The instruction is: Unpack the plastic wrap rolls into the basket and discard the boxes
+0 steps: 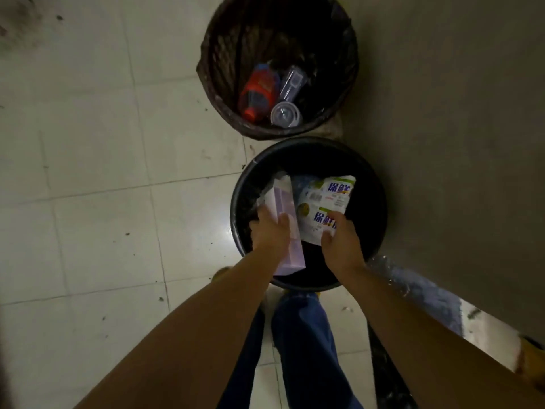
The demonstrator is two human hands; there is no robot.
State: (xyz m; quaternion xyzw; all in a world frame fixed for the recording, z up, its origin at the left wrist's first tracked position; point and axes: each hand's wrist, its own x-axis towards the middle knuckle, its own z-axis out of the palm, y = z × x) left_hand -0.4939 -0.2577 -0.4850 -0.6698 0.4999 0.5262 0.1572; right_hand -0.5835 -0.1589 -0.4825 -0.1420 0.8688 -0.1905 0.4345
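I look straight down at a round black bin [372, 202] on the floor. My left hand [269, 230] grips a long pale purple box [287, 231], held over the bin's left half with its far end torn open. My right hand [342, 243] grips a white box with blue lettering [323, 202], held over the middle of the bin. The two boxes sit side by side, almost touching. No plastic wrap roll or basket for the rolls is in view.
A second bin [218, 69] with a dark liner stands just beyond, holding a red-labelled bottle [259, 93] and clear plastic containers [287, 113]. A grey wall [457, 113] runs along the right. Pale floor tiles [103, 172] spread to the left. My jeans-clad legs [303, 349] stand below the black bin.
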